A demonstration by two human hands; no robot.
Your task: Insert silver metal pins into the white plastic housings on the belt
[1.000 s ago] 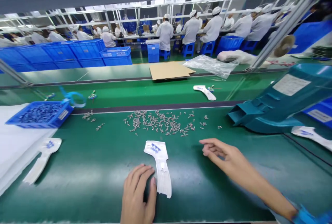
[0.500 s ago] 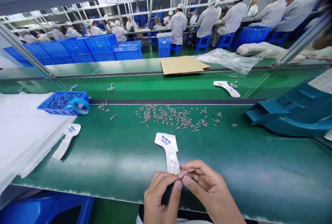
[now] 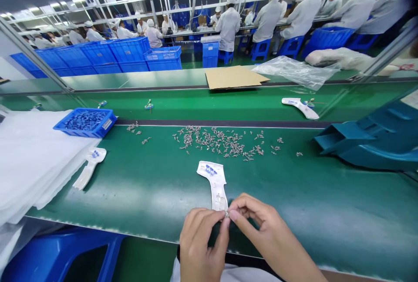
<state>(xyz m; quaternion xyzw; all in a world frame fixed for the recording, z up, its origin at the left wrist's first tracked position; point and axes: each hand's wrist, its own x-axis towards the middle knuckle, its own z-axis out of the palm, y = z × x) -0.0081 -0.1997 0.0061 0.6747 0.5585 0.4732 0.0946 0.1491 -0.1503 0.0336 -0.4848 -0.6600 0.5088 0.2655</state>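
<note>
Just beyond both hands' pinching grip (image 3: 227, 215) lies the white part (image 3: 215, 184)

Head-worn camera, single view.
It looks forward and down across the green bench (image 3: 137, 186), close above both hands, toward distant workers.

Two bare hands meet low in the middle of the view, fingertips together. The left hand (image 3: 199, 247) rises from the bottom edge, back towards the camera, its thumb and forefinger pinched and pointing right towards the other hand. The right hand (image 3: 261, 234) comes in from the lower right, wrist and forearm slanting down to the edge, its thumb and forefinger pinched and pointing left, tips touching those of the left hand. The remaining fingers of both hands curl loosely.
</note>
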